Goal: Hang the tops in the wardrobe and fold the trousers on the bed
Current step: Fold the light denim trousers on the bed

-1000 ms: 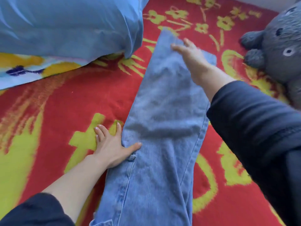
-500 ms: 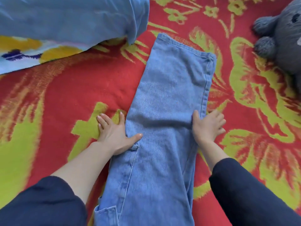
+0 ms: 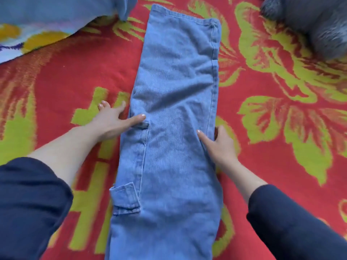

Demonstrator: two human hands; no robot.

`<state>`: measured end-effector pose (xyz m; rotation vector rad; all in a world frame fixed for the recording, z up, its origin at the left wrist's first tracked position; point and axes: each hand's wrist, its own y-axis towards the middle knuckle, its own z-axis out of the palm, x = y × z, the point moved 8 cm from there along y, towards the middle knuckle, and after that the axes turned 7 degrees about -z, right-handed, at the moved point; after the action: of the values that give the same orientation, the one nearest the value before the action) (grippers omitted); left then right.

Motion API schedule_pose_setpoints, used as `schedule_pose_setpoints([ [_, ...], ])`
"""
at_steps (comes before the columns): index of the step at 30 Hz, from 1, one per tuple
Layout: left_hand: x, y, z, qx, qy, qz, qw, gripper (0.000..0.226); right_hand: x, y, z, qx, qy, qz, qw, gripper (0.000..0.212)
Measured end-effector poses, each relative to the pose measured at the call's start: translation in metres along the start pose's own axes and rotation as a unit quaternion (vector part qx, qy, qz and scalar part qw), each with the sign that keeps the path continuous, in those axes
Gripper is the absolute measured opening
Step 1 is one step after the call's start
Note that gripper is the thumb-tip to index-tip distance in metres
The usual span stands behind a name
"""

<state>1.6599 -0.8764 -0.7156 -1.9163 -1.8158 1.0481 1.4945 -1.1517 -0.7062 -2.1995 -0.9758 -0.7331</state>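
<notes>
Trousers (image 3: 174, 128) of light blue denim lay flat and lengthwise on the bed's red blanket (image 3: 281, 175) with its yellow-green flowers, one leg stacked on the other in a long narrow strip. The hems sat at the far end, near a blue pillow (image 3: 56, 10), and the near end ran out of view toward me. My left hand (image 3: 112, 121) rested open at the strip's left edge, thumb flat on the denim by a small side pocket and straight fingers spread on the blanket. My right hand (image 3: 219, 145) sat at the right edge about halfway along, thumb lying on top of the cloth. Its other fingers bent down at the seam, and I could not tell whether they were tucked under to pinch the fabric or only pressed beside it. A grey plush toy (image 3: 319, 25) lay at the far right, well apart from the trousers. By my judgement the lengthwise fold was done and the legs smoothed, while the crosswise folds, hems toward waist, were not yet made. No tops and no wardrobe were in view, so I could not say how far the hanging had got.
</notes>
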Motion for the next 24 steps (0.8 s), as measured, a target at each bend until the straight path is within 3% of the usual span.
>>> schedule_pose_setpoints([
  [6, 0.039, -0.094, 0.067, 0.024, -0.157, 0.066, 0.985, 0.073, -0.062, -0.135, 0.021, 0.035, 0.166, 0.112, 0.979, 0.040],
  [9, 0.067, -0.150, 0.111, -0.009, -0.337, 0.037, 0.941, 0.042, -0.085, -0.175, 0.032, 0.003, 0.162, 0.151, 0.975, 0.030],
  [11, 0.087, -0.181, 0.136, -0.011, -0.413, 0.013, 0.911, 0.052, -0.090, -0.200, 0.038, -0.026, 0.211, 0.169, 0.962, 0.028],
  [13, 0.104, -0.207, 0.157, -0.013, -0.385, 0.011, 0.923, 0.058, -0.093, -0.224, 0.045, -0.033, 0.275, 0.182, 0.943, 0.026],
  [15, 0.123, -0.234, 0.176, -0.017, -0.338, 0.000, 0.941, 0.054, -0.100, -0.257, 0.052, -0.006, 0.267, 0.173, 0.948, 0.032],
  [17, 0.143, -0.261, 0.194, -0.012, -0.330, -0.039, 0.943, 0.051, -0.118, -0.295, 0.064, 0.043, 0.214, 0.168, 0.961, 0.034],
  [20, 0.175, -0.299, 0.221, 0.018, -0.325, -0.098, 0.940, 0.032, -0.138, -0.358, 0.075, 0.097, 0.214, 0.199, 0.951, 0.017],
  [21, 0.183, -0.309, 0.230, 0.035, -0.319, -0.109, 0.941, 0.028, -0.143, -0.375, 0.079, 0.113, 0.220, 0.211, 0.945, 0.022],
  [24, 0.196, -0.338, 0.250, 0.045, -0.336, -0.124, 0.933, 0.038, -0.157, -0.413, 0.089, 0.142, 0.256, 0.243, 0.925, 0.030],
])
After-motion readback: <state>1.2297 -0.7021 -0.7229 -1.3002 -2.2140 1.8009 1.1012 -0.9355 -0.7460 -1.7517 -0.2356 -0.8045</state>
